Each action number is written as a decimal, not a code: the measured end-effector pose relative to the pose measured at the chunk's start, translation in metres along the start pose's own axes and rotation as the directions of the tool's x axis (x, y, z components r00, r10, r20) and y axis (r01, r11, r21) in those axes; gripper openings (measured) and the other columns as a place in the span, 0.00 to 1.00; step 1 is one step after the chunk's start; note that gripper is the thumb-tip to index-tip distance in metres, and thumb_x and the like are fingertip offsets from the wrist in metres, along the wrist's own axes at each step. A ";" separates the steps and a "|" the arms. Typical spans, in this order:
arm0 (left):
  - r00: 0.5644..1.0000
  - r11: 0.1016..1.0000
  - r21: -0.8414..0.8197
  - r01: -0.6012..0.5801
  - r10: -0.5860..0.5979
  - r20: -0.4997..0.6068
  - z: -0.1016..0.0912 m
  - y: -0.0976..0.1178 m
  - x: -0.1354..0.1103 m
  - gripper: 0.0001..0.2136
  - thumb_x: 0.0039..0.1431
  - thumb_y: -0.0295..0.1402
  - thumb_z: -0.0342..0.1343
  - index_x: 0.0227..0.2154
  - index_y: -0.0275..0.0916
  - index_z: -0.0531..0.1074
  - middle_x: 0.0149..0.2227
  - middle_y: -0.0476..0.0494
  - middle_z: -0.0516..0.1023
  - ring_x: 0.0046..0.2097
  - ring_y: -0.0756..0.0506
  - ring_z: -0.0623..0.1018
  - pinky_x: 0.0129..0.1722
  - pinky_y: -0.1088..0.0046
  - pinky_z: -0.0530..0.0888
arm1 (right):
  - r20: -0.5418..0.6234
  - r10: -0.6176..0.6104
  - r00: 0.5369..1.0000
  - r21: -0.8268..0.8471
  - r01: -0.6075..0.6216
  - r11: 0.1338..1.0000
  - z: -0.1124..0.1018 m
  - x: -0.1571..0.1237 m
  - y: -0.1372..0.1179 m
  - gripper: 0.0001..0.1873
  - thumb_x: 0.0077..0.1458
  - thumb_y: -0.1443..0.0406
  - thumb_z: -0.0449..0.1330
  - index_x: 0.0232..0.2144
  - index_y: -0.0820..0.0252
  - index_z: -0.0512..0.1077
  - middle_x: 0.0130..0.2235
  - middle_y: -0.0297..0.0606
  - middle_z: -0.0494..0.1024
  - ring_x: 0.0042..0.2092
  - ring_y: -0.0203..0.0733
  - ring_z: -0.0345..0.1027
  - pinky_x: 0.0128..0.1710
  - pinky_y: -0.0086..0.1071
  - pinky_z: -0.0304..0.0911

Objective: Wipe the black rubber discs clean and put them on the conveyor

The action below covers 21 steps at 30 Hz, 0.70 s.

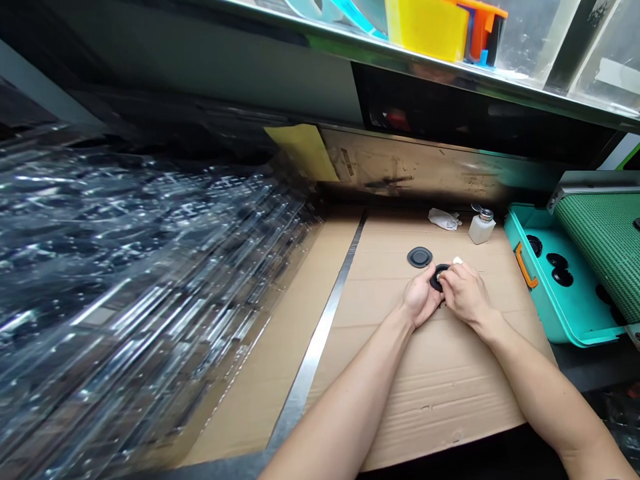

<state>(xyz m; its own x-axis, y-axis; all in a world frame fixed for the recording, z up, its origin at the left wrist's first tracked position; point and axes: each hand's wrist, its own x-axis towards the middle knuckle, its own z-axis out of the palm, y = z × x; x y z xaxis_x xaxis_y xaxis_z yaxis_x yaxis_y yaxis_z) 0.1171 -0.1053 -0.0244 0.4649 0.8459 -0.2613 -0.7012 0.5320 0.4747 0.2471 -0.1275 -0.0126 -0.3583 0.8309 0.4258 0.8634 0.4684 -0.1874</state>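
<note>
My left hand (420, 295) is closed around the edge of a round black disc-shaped part (436, 277), held just above the cardboard. Bent over the same part, my right hand (465, 293) has its fingertips pinched together against its face. A small white piece (457, 261) sticks out past the right fingers; it looks soft like a wipe, though most of it is hidden. Just beyond my left hand, a second round black part (419, 257) with a raised ring lies flat on the cardboard (450, 387).
A white pump bottle (481, 228) with its metal lid raised stands behind my hands, beside a crumpled white wipe (445, 219). At right, a teal bin (545, 293) holds several black parts next to a green conveyor belt (600, 220). Stacked clear plastic trays (150, 320) fill the left.
</note>
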 end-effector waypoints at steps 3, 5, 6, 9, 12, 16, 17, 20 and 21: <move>1.000 1.000 0.005 -0.011 0.011 -0.011 0.000 -0.001 0.001 0.19 0.74 0.35 0.42 0.40 0.33 0.78 0.43 0.36 0.82 0.48 0.42 0.81 0.52 0.63 0.78 | -0.036 0.043 0.998 -0.017 -0.044 0.999 0.000 0.005 -0.001 0.12 0.69 0.66 0.51 0.38 0.56 0.75 0.41 0.44 0.75 0.44 0.48 0.64 0.46 0.40 0.61; 0.999 1.000 0.003 -0.015 0.015 -0.032 0.000 0.000 0.000 0.20 0.74 0.35 0.41 0.37 0.33 0.78 0.41 0.36 0.82 0.46 0.43 0.82 0.51 0.65 0.78 | 0.011 -0.016 1.000 0.020 0.016 1.000 0.001 0.006 0.000 0.11 0.69 0.66 0.52 0.38 0.56 0.75 0.41 0.42 0.76 0.43 0.46 0.64 0.46 0.39 0.62; 0.999 1.000 0.005 -0.012 0.013 -0.043 -0.001 0.001 0.000 0.20 0.74 0.35 0.41 0.37 0.32 0.78 0.40 0.36 0.83 0.44 0.44 0.82 0.50 0.67 0.78 | 0.042 -0.057 0.997 0.037 0.055 0.998 0.000 0.005 0.002 0.11 0.68 0.67 0.53 0.38 0.55 0.75 0.41 0.41 0.76 0.43 0.46 0.64 0.46 0.38 0.62; 0.997 1.000 0.024 -0.005 0.006 -0.073 -0.001 0.004 -0.001 0.21 0.75 0.35 0.41 0.38 0.31 0.78 0.38 0.36 0.83 0.38 0.46 0.81 0.44 0.69 0.79 | 0.110 -0.119 0.987 0.036 0.115 0.993 -0.003 -0.002 0.008 0.09 0.68 0.66 0.55 0.38 0.54 0.76 0.41 0.39 0.75 0.42 0.45 0.64 0.43 0.37 0.61; 0.997 0.999 0.039 -0.010 0.013 -0.078 0.000 0.003 0.000 0.20 0.75 0.36 0.41 0.39 0.31 0.78 0.39 0.36 0.83 0.38 0.46 0.82 0.44 0.67 0.79 | 0.097 -0.060 0.993 -0.037 0.064 0.997 -0.007 -0.007 0.013 0.09 0.67 0.66 0.56 0.38 0.55 0.76 0.40 0.41 0.75 0.42 0.46 0.64 0.42 0.37 0.61; 0.997 0.999 0.038 -0.015 0.018 -0.073 0.001 0.000 0.001 0.21 0.75 0.36 0.40 0.38 0.32 0.77 0.39 0.37 0.83 0.42 0.45 0.82 0.47 0.65 0.79 | 0.012 0.019 1.000 -0.132 -0.017 0.991 -0.004 -0.002 0.012 0.11 0.68 0.67 0.53 0.38 0.56 0.76 0.40 0.44 0.75 0.42 0.48 0.63 0.43 0.40 0.61; 0.997 0.999 0.036 -0.010 0.013 -0.072 0.001 0.000 0.000 0.21 0.75 0.36 0.40 0.38 0.32 0.77 0.38 0.37 0.83 0.42 0.44 0.82 0.48 0.65 0.79 | 0.014 0.010 1.000 -0.122 -0.008 0.993 -0.003 0.000 0.011 0.12 0.68 0.67 0.53 0.38 0.56 0.76 0.41 0.44 0.76 0.43 0.48 0.63 0.43 0.40 0.61; 0.998 1.000 0.020 -0.009 0.010 -0.060 -0.001 -0.001 0.000 0.21 0.75 0.35 0.41 0.36 0.32 0.78 0.37 0.37 0.82 0.42 0.44 0.82 0.49 0.66 0.79 | 0.077 -0.084 0.994 -0.041 0.087 0.995 -0.001 0.003 0.006 0.11 0.68 0.67 0.53 0.38 0.55 0.76 0.41 0.41 0.76 0.42 0.47 0.63 0.44 0.38 0.60; 0.999 1.000 0.017 -0.013 0.014 -0.051 -0.002 -0.002 0.001 0.20 0.74 0.34 0.42 0.35 0.32 0.77 0.38 0.36 0.82 0.42 0.44 0.82 0.49 0.66 0.79 | 0.091 -0.104 0.990 -0.027 0.107 0.994 -0.001 0.003 0.004 0.11 0.68 0.67 0.53 0.39 0.55 0.76 0.40 0.40 0.76 0.42 0.46 0.63 0.43 0.38 0.60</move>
<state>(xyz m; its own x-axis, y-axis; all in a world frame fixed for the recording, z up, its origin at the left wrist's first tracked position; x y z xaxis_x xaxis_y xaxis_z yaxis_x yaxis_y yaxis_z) 0.1177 -0.1055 -0.0270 0.4266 0.8541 -0.2975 -0.6979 0.5200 0.4924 0.2499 -0.1233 -0.0111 -0.4773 0.8015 0.3603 0.8295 0.5463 -0.1163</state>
